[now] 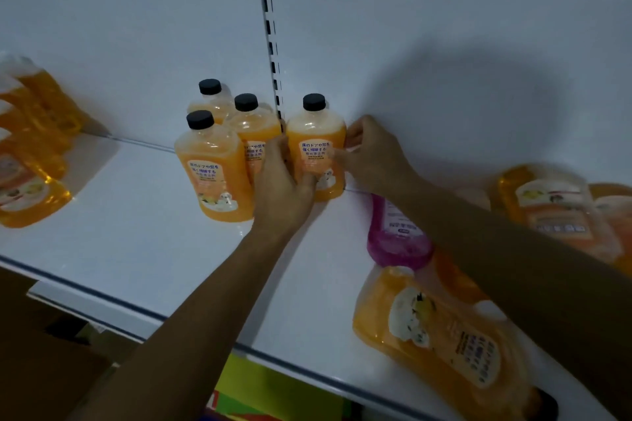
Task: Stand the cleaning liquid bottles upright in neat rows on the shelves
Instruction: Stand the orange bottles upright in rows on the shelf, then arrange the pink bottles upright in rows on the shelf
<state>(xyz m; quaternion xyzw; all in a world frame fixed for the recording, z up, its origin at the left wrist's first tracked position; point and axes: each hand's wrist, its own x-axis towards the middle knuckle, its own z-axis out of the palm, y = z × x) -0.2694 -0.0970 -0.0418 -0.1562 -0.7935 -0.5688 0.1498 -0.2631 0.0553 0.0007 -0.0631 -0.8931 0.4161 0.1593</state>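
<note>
White shelf against pale back panel, dim light. Far centre: upright orange cleaning bottle, black cap up, long axis vertical, gripped at mid-body between left hand and right hand, fingers curled round both sides. Probably full and heavy, smooth plastic likely slippery; best held low on the flat flanks, not the cap.

Shop: white gondola shelf, slotted upright, identical bottles.

Both arms extended; left hand and right hand fingers curled, gripping.
</note>
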